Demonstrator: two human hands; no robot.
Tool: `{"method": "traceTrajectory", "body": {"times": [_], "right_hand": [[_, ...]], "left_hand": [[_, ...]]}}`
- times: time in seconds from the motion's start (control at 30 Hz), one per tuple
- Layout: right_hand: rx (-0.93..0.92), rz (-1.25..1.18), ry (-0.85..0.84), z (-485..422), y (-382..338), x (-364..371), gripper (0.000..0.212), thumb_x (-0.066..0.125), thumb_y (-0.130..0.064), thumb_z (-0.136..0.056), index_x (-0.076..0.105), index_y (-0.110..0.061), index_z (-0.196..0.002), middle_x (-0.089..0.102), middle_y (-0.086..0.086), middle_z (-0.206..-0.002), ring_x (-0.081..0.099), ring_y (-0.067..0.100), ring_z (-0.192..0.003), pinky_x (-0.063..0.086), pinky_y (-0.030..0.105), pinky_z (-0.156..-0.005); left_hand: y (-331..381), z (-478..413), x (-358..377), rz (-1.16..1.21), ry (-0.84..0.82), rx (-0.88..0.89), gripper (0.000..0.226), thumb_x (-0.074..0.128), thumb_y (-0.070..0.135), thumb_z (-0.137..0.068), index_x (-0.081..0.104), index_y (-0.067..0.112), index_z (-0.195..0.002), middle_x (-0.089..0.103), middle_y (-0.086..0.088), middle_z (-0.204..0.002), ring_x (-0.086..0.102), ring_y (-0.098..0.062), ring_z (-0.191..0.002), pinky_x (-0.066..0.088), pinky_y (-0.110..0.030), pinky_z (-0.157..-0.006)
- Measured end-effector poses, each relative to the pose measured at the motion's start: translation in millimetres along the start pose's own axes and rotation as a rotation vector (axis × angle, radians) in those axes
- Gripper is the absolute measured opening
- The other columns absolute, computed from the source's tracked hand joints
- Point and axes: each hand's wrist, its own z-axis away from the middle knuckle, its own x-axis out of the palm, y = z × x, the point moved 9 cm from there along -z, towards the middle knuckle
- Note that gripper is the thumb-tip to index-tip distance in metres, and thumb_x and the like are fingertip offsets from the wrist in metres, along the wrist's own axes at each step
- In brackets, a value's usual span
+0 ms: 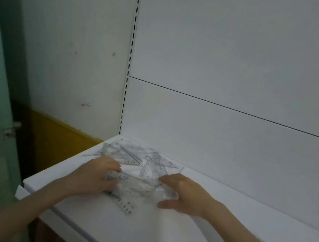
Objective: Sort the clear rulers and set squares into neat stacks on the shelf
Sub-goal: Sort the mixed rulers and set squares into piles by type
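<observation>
Your left hand (97,176) has its fingers curled over the left end of a bundle of clear rulers and set squares (136,187), clamped on it. Your right hand (186,196) brackets the bundle's right end with fingers and thumb spread; through the blur you cannot tell whether it grips. The 2 hands sit apart, the bundle between them, low on the white shelf (220,227). 1 ruler (126,206) pokes out toward you. Behind, a loose pile (139,157) lies near the shelf's back left corner, below the slotted upright (129,62).
</observation>
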Motion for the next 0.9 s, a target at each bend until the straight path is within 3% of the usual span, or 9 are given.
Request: {"method": "traceTrajectory", "body": {"times": [0.1, 0.17, 0.3, 0.37, 0.47, 0.6, 0.77, 0.83, 0.9], "right_hand": [[-0.031, -0.022, -0.033, -22, -14, 8, 0.060, 0.067, -0.048, -0.083, 0.052, -0.025, -0.136, 0.044, -0.006, -0.146, 0.036, 0.011, -0.134, 0.035, 0.027, -0.104], [-0.020, -0.046, -0.007, -30, -18, 7, 0.049, 0.069, -0.043, -0.082, 0.062, -0.025, -0.127, 0.050, -0.008, -0.140, 0.043, 0.008, -0.128, 0.039, 0.025, -0.099], [-0.035, -0.041, 0.051, -37, -25, 7, 0.034, 0.068, -0.037, -0.084, 0.069, -0.026, -0.116, 0.058, -0.013, -0.129, 0.048, 0.004, -0.120, 0.042, 0.026, -0.094], [-0.095, -0.021, 0.096, -37, -37, 8, 0.024, 0.064, -0.033, -0.086, 0.073, -0.026, -0.107, 0.065, -0.015, -0.119, 0.053, 0.005, -0.114, 0.049, 0.030, -0.087], [-0.217, 0.073, 0.241, -30, -58, -1, 0.020, 0.056, -0.028, -0.087, 0.074, -0.021, -0.093, 0.072, -0.010, -0.096, 0.064, 0.012, -0.091, 0.055, 0.032, -0.061], [-0.229, 0.093, 0.449, -8, -70, -32, 0.018, 0.051, -0.021, -0.093, 0.068, -0.013, -0.094, 0.067, 0.001, -0.079, 0.062, 0.022, -0.071, 0.050, 0.030, -0.055], [-0.165, 0.125, 0.592, 21, -74, -52, 0.021, 0.047, -0.024, -0.097, 0.065, -0.013, -0.097, 0.063, -0.002, -0.075, 0.058, 0.018, -0.067, 0.046, 0.033, -0.046], [-0.158, 0.133, 0.600, 28, -76, -51, 0.021, 0.047, -0.025, -0.098, 0.065, -0.013, -0.099, 0.062, -0.003, -0.073, 0.057, 0.018, -0.066, 0.045, 0.032, -0.044], [-0.154, 0.138, 0.610, 36, -77, -51, 0.022, 0.046, -0.026, -0.098, 0.065, -0.014, -0.099, 0.062, -0.003, -0.073, 0.058, 0.018, -0.065, 0.043, 0.031, -0.043]], "left_hand": [[-9, 1, -2, 0.047, -0.114, 0.089, 0.090, 0.041, 0.091, -0.059, 0.057, 0.034, -0.126, 0.045, 0.025, -0.130, 0.037, 0.005, -0.124, 0.028, -0.016, -0.106], [-6, -1, -3, 0.069, -0.167, 0.144, 0.101, 0.034, 0.095, -0.052, 0.058, 0.031, -0.126, 0.048, 0.023, -0.128, 0.039, 0.008, -0.119, 0.025, -0.006, -0.100], [5, -6, -2, 0.073, -0.166, 0.318, 0.091, 0.038, 0.087, -0.066, 0.067, 0.015, -0.115, 0.065, 0.003, -0.119, 0.053, -0.004, -0.108, 0.037, -0.015, -0.095], [0, -9, 6, 0.068, -0.197, 0.317, 0.092, 0.032, 0.088, -0.070, 0.067, 0.016, -0.114, 0.065, 0.005, -0.119, 0.053, -0.006, -0.109, 0.039, -0.021, -0.098], [-4, -14, 15, 0.073, -0.204, 0.323, 0.086, 0.022, 0.082, -0.078, 0.065, 0.016, -0.114, 0.062, 0.007, -0.117, 0.045, 0.000, -0.107, 0.037, -0.025, -0.098], [1, -29, 21, 0.067, -0.169, 0.304, 0.051, 0.042, 0.056, -0.092, 0.054, 0.020, -0.127, 0.049, 0.012, -0.122, 0.034, 0.005, -0.111, 0.031, -0.020, -0.102], [6, -33, 32, 0.081, -0.250, 0.244, 0.066, 0.050, 0.070, -0.069, 0.063, 0.013, -0.100, 0.051, 0.005, -0.105, 0.047, -0.008, -0.097, 0.042, -0.025, -0.085], [5, -37, 27, 0.149, -0.213, 0.217, 0.054, 0.060, 0.056, -0.074, 0.065, 0.005, -0.090, 0.058, -0.005, -0.096, 0.055, -0.017, -0.089, 0.045, -0.033, -0.080], [9, -38, 23, 0.184, -0.190, 0.199, 0.029, 0.069, 0.034, -0.079, 0.063, 0.005, -0.081, 0.060, -0.007, -0.087, 0.057, -0.021, -0.084, 0.044, -0.030, -0.073]]}}
